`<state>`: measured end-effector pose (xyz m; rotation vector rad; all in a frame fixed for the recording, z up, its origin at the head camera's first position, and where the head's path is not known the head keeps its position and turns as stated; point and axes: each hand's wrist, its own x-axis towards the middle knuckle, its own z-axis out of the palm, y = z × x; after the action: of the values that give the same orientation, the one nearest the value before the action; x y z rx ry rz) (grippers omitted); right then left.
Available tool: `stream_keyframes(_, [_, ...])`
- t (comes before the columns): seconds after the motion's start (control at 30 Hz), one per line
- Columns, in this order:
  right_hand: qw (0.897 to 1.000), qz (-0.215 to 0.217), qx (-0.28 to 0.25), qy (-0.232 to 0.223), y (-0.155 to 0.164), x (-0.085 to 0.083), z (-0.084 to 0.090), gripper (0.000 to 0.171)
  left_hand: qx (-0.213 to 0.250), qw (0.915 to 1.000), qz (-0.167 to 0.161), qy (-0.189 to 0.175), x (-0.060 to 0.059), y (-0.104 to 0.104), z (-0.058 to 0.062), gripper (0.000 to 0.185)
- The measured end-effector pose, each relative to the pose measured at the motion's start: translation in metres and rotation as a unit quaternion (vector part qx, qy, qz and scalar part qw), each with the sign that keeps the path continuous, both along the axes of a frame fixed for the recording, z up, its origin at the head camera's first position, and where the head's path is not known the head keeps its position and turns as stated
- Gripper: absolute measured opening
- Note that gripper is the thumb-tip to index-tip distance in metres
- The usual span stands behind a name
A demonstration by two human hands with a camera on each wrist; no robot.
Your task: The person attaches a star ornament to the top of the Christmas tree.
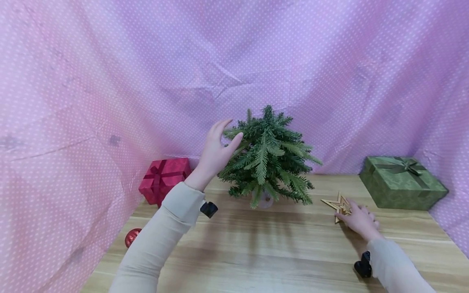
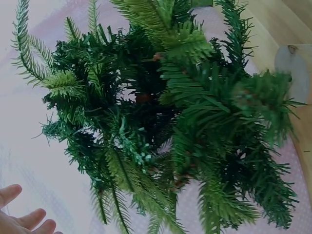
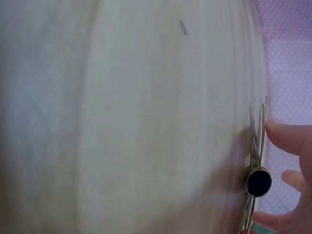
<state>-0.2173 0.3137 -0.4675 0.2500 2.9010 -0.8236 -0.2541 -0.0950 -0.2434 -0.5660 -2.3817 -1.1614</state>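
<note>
A small green artificial Christmas tree (image 1: pixel 265 156) stands on the wooden table, its branches filling much of the left wrist view. My left hand (image 1: pixel 216 152) is raised at the tree's left side, thumb and fingers spread apart and gripping nothing; some fingertips (image 2: pixel 30 218) show in the left wrist view. At the right, my right hand (image 1: pixel 360 221) holds a gold star ornament (image 1: pixel 338 203) low over the table, thumb and fingers at its edges. The right wrist view shows the star (image 3: pixel 263 134) nearly edge-on, with a dark round piece (image 3: pixel 258 182) on it.
Behind the left forearm sits a red gift box (image 1: pixel 166 175) with a dark ribbon. A red ball ornament (image 1: pixel 132 237) lies at the table's left edge, partly hidden by the sleeve. A green gift box (image 1: pixel 403 183) stands at the back right. Pink dotted cloth (image 1: pixel 220 61) hangs behind.
</note>
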Motion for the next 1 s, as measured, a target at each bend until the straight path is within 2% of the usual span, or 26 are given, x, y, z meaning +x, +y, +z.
stream_keyframes(0.27, [1.000, -0.007, 0.020, 0.019, 0.003, -0.002, 0.000, 0.090, -0.007, 0.9999, -0.005, -0.014, -0.005, 0.010, 0.014, 0.061])
stream_keyframes(0.63, [0.999, -0.014, 0.014, 0.046, 0.003, -0.005, 0.002, 0.082, -0.004, 0.9980, -0.007, -0.063, -0.018, 0.023, 0.030, 0.063])
stream_keyframes(0.77, [0.998, -0.007, 0.011, 0.059, 0.003, -0.003, 0.001, 0.079, 0.003, 0.9971, -0.013, -0.075, -0.021, 0.027, 0.033, 0.063])
stream_keyframes(1.0, [0.999, -0.001, -0.007, 0.053, 0.005, -0.002, 0.004, 0.084, 0.000, 0.9958, -0.016, -0.090, -0.029, 0.036, 0.037, 0.065])
